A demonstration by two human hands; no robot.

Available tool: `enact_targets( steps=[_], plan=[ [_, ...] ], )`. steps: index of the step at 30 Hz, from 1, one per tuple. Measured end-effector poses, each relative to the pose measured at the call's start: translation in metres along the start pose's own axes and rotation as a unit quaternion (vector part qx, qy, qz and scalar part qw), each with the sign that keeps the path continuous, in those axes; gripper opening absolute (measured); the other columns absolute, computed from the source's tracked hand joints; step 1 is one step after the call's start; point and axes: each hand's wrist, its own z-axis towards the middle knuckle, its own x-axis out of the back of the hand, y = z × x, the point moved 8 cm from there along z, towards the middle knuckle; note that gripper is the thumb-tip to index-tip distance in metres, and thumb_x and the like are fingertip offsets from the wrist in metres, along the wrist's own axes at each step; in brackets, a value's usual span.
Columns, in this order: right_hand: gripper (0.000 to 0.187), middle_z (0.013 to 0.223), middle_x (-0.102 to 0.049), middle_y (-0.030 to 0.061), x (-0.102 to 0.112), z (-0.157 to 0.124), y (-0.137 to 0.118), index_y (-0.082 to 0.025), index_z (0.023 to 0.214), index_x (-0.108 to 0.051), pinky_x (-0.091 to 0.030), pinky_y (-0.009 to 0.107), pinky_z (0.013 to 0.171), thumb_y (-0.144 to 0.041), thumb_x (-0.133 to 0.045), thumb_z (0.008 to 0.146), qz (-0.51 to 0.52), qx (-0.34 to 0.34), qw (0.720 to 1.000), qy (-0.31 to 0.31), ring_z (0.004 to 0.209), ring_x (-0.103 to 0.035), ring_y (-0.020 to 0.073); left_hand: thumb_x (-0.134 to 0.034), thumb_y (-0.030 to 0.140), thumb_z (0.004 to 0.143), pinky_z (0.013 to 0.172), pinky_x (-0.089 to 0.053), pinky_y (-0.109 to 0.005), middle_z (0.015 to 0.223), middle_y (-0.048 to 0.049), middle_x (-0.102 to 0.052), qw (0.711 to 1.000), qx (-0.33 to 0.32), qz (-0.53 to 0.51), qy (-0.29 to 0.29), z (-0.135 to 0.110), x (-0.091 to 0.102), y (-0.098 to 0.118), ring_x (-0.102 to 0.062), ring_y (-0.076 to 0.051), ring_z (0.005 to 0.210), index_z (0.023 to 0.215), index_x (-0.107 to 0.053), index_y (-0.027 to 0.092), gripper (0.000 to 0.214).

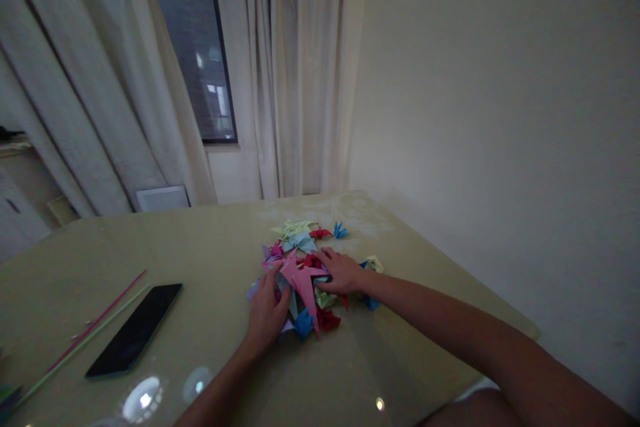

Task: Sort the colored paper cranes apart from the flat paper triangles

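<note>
A heap of colourful folded-paper cranes lies on the table, with a large pink crane on top in the middle. My left hand rests against the heap's near left side, thumb and fingers apart. From the right, my right hand reaches over the heap, its fingers spread on the paper beside the pink crane. A blue folded piece and a dark red one lie at the near edge. Behind are a light blue crane, a pale green one and a small red one. Some pieces are hidden under my hands.
On the left of the glossy table lies a black phone. Beside it are a thin pink stick and a green stick. A wall runs along the right, and curtains hang behind the table.
</note>
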Motion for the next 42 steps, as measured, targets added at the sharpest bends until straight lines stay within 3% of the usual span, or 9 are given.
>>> enact_targets(
  steps=[8, 17, 42],
  plan=[
    [0.098, 0.166, -0.031, 0.0243, -0.0006, -0.0013, 0.0002, -0.023, 0.166, -0.027, -0.045, 0.06, 0.112, -0.057, -0.07, 0.085, -0.001, 0.008, 1.0, 0.0, 0.134, -0.057, 0.0463, -0.052, 0.036, 0.097, 0.115, -0.045, -0.052, 0.145, -0.0138, -0.061, 1.0, -0.003, -0.008, -0.007, 0.0006, 0.0006, -0.0001, -0.057, -0.03, 0.136, 0.146, -0.052, 0.022, 0.051],
    [0.093, 0.147, -0.052, 0.0216, 0.0043, -0.0019, -0.0042, -0.021, 0.163, -0.032, -0.05, 0.057, 0.104, -0.056, -0.069, 0.086, -0.004, 0.015, 1.0, 0.007, 0.122, -0.064, 0.0424, -0.052, 0.032, 0.097, 0.114, -0.045, -0.052, 0.147, -0.0128, -0.06, 1.0, -0.006, 0.0, -0.011, 0.0003, 0.0006, 0.0009, -0.057, -0.03, 0.136, 0.146, -0.053, 0.024, 0.05],
    [0.093, 0.139, -0.058, 0.0213, 0.0046, -0.0029, -0.0045, -0.021, 0.163, -0.032, -0.052, 0.053, 0.099, -0.055, -0.071, 0.086, -0.018, 0.019, 1.0, 0.013, 0.118, -0.066, 0.0404, -0.054, 0.035, 0.095, 0.111, -0.048, -0.052, 0.14, -0.013, -0.064, 1.0, -0.014, -0.009, -0.005, 0.0005, 0.0013, 0.0012, -0.06, -0.03, 0.131, 0.145, -0.054, 0.023, 0.05]
  ],
)
